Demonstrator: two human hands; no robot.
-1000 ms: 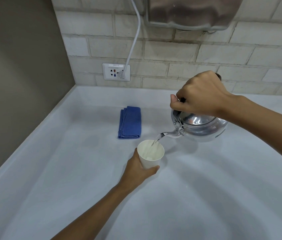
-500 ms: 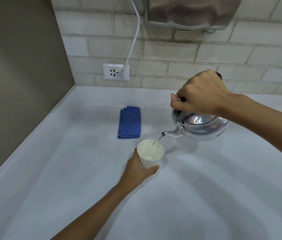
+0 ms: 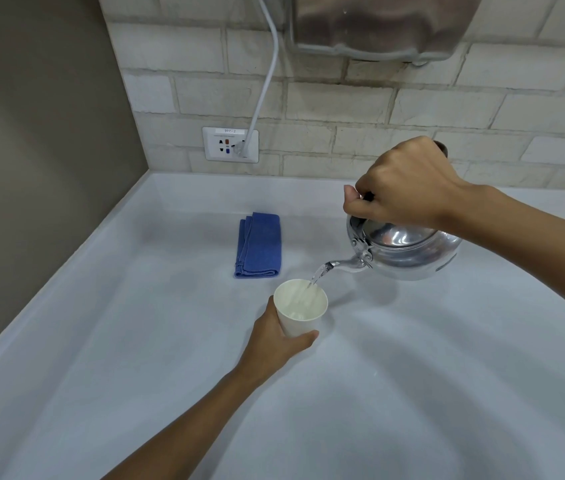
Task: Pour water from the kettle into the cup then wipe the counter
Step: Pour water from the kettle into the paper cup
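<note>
- Right hand (image 3: pixel 409 187): fingers clenched over the kettle's dark top handle, thumb tip pressed at the front end of the handle. Forearm enters from the right edge of view.
- Kettle (image 3: pixel 406 252): polished metal, held clear of the counter and tilted with its spout (image 3: pixel 345 264) angled down to the left. Lid in place, reflecting light.
- Water stream (image 3: pixel 317 277): a thin clear flow leaves the spout tip and falls inside the far rim of the cup.
- Left hand (image 3: pixel 276 341): fingers and thumb wrapped round the lower wall of the cup, thumb visible on the near side. Forearm rises from the bottom edge of view.
- Cup (image 3: pixel 301 306): white, upright, standing on the counter just below and left of the spout. Water level inside cannot be judged.
- Cloth (image 3: pixel 259 245): blue, folded, lying flat on the counter behind the cup, apart from it and from both hands.
- Counter (image 3: pixel 412 393): pale, smooth surface with a raised edge along the left wall.
- Wall outlet (image 3: pixel 231 144): mounted on the brick-tiled back wall, with a white cable (image 3: pixel 267 81) plugged in and running upward.
- Metal appliance (image 3: pixel 381 24): fixed on the wall above the kettle, partly out of view.
</note>
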